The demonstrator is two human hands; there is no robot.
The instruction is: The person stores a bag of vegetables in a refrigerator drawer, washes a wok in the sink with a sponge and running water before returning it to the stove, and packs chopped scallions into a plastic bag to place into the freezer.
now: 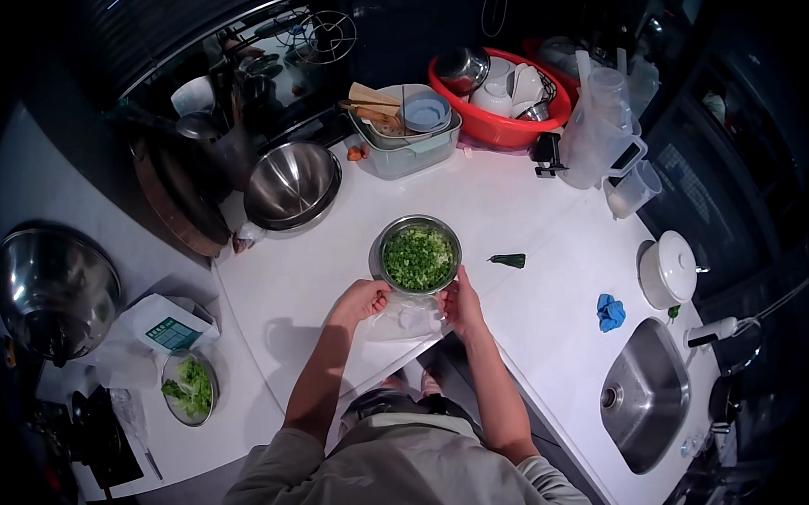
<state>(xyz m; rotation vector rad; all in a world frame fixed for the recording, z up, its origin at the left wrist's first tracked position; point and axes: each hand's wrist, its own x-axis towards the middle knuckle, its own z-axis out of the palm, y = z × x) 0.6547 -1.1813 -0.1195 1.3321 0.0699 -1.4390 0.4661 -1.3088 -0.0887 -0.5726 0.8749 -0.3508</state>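
Observation:
A round metal bowl point(418, 220) of finely chopped green vegetables point(419, 259) stands near the counter's front edge. Just below its near rim, a crumpled clear plastic bag point(406, 319) spreads between my hands. My left hand point(364, 299) is closed, its fingers pinching the bag beside the bowl's lower left. On the other side my right hand point(462, 302) is closed too, gripping the bag's right side with a fingertip close to the bowl's rim. How far the bag reaches under the bowl is hidden. A dark green vegetable piece point(508, 261) lies to the right.
Nested metal bowls point(291, 185), a pale green tub point(410, 162) and a red basin point(453, 115) of dishes line the back. At right are a blue cloth point(610, 312), white pot point(674, 270) and sink point(650, 395). Leafy greens point(189, 388) sit in a bowl at left.

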